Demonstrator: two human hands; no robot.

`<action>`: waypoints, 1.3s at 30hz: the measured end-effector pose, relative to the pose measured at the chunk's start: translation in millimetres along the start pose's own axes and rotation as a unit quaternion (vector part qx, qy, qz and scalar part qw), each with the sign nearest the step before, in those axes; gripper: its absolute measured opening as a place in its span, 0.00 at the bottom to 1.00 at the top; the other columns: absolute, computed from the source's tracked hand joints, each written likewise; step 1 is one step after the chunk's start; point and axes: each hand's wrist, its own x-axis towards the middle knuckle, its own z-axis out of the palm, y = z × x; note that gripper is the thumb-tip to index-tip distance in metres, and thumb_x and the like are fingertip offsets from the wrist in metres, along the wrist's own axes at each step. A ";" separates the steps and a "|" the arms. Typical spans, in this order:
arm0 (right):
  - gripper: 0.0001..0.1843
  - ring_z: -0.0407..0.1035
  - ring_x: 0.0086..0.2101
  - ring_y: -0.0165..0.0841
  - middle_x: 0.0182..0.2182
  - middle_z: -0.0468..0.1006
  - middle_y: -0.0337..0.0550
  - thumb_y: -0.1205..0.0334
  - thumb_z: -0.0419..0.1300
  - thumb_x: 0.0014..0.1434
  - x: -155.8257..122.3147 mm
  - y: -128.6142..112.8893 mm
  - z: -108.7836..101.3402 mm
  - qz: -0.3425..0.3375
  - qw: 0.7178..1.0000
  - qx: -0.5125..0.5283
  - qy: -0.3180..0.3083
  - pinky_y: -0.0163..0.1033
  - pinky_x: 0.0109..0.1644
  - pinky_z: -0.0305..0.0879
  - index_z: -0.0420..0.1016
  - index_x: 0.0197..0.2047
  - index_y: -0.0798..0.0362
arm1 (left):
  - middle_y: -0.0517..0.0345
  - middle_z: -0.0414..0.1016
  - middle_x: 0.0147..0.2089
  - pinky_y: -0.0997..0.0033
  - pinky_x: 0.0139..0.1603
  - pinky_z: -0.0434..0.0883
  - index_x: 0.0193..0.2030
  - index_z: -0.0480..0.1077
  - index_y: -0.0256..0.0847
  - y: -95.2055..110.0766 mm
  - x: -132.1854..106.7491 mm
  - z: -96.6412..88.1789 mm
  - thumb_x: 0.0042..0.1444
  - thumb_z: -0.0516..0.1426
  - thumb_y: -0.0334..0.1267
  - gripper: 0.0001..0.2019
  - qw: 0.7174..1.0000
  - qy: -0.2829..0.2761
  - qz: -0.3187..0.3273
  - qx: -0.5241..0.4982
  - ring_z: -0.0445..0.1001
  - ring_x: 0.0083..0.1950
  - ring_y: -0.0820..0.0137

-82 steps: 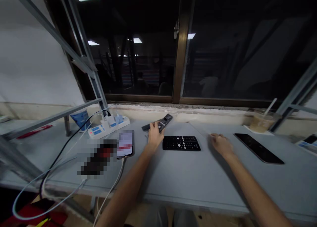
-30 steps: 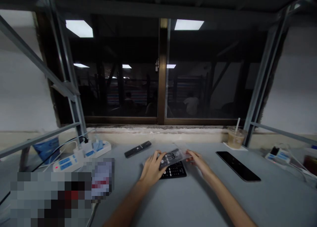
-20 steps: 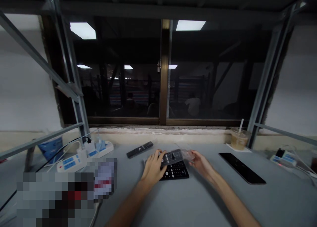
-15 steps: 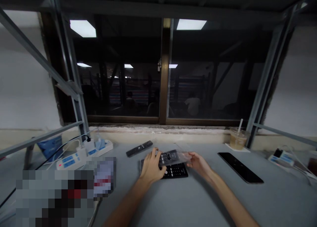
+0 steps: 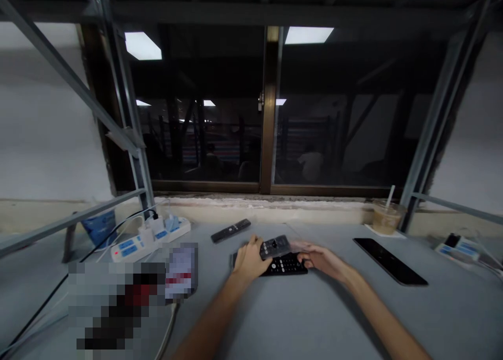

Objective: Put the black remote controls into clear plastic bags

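Note:
My left hand (image 5: 250,259) grips the near end of a small dark remote (image 5: 275,246) wrapped in a clear plastic sleeve, held just above the grey table (image 5: 298,318). My right hand (image 5: 322,257) is closed on the sleeve's right end. Under both hands lies a flat black keypad device (image 5: 286,265). A second slim black remote (image 5: 230,230) lies beyond, nearer the window sill.
A white power strip (image 5: 149,238) with plugs and cables sits at the left. A black phone (image 5: 390,253) lies at the right, with an iced drink cup (image 5: 385,216) behind it. Metal frame bars stand at both sides, and a dark window is ahead.
My left hand left the slim remote near the sill, and both hands now hold the sleeved remote. Over the last second they lowered it closer to the black keypad; the view shifted slightly.

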 end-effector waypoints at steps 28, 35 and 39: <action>0.25 0.49 0.16 0.22 0.14 0.62 0.34 0.41 0.61 0.43 0.2 -0.8 5.9 -0.040 0.967 -0.218 0.129 0.30 0.18 0.41 0.75 0.26 0.57 | 0.55 0.65 0.50 0.66 0.47 0.66 0.46 0.63 0.44 -3.7 0.1 3.6 0.52 0.56 0.47 0.17 0.992 0.028 0.124 -0.008 0.70 0.44 0.66; 0.22 0.52 0.16 0.23 0.12 0.64 0.36 0.42 0.63 0.40 1.5 -1.2 8.1 -0.045 0.951 -0.257 0.167 0.31 0.18 0.43 0.73 0.18 0.56 | 0.55 0.65 0.49 0.66 0.47 0.66 0.46 0.63 0.45 -2.0 0.5 6.1 0.53 0.55 0.48 0.16 0.991 0.021 0.129 -0.006 0.70 0.46 0.66; 0.23 0.51 0.15 0.22 0.12 0.64 0.37 0.42 0.61 0.43 2.6 1.2 5.9 -0.050 0.949 -0.266 0.159 0.31 0.18 0.44 0.73 0.18 0.56 | 0.56 0.65 0.48 0.67 0.46 0.67 0.47 0.62 0.44 -0.1 -0.9 6.4 0.53 0.55 0.49 0.17 0.990 0.027 0.135 -0.007 0.70 0.45 0.66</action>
